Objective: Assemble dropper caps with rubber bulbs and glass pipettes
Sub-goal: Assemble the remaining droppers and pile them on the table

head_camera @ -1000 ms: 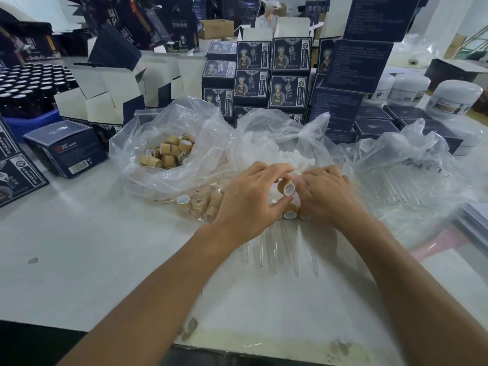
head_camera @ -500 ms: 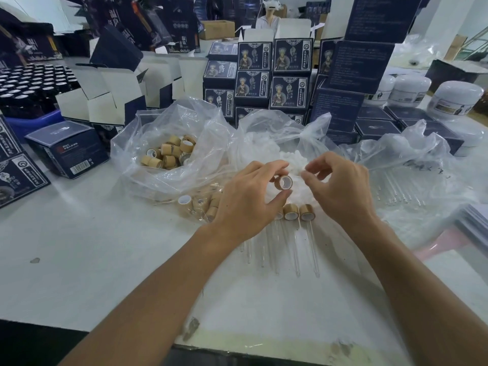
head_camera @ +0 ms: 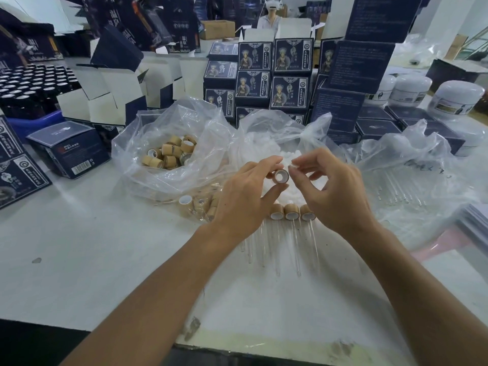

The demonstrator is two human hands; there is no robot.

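Note:
My left hand (head_camera: 244, 198) pinches a bamboo-coloured dropper cap (head_camera: 280, 176) between thumb and fingers, its white-lined opening facing me. Just right of the cap, my right hand (head_camera: 334, 190) pinches a small white rubber bulb (head_camera: 293, 163) at its fingertips. Below the hands, finished droppers (head_camera: 291, 212) lie in a row, their glass pipettes (head_camera: 297, 247) pointing toward me. A clear bag of loose caps (head_camera: 169, 153) sits to the left. White bulbs (head_camera: 286, 154) fill the middle bag. A bag of glass pipettes (head_camera: 396, 188) lies at the right.
Several loose caps (head_camera: 196, 204) lie under plastic by my left hand. Dark blue product boxes (head_camera: 273, 72) stack behind the bags, white jars (head_camera: 458, 99) stand at far right, dark bottles (head_camera: 29, 88) at far left. A person stands in the background.
Both hands lifted off the row of droppers. My right hand left the table, moved up to the bulb bag, and now pinches a white bulb beside the cap.

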